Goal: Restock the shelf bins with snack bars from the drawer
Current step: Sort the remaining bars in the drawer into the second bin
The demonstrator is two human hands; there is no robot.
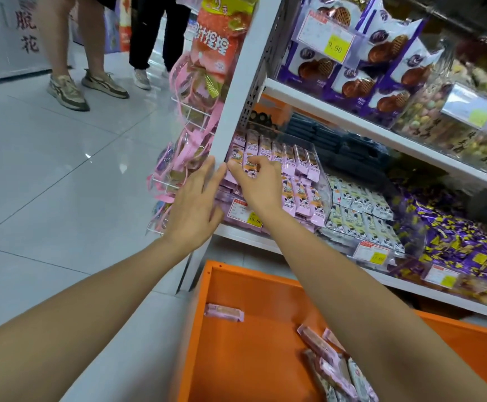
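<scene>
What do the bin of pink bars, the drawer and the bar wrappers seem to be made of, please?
The bin looks like clear rigid plastic: you see through its glossy wall. The drawer seems orange-painted sheet metal, with thin folded walls. The snack bars wear thin pink plastic film, probably, with crimped ends.

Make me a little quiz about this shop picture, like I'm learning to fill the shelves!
1. True or false: the orange drawer is empty.
2. The right hand pinches a snack bar in the clear bin. What colour is its wrapper? A green, B pink, C black.
3. Fill in: the ____ hand has straight fingers and holds nothing.
Key: 1 false, loose bars lie in it. 2 B. 3 left hand.
</scene>
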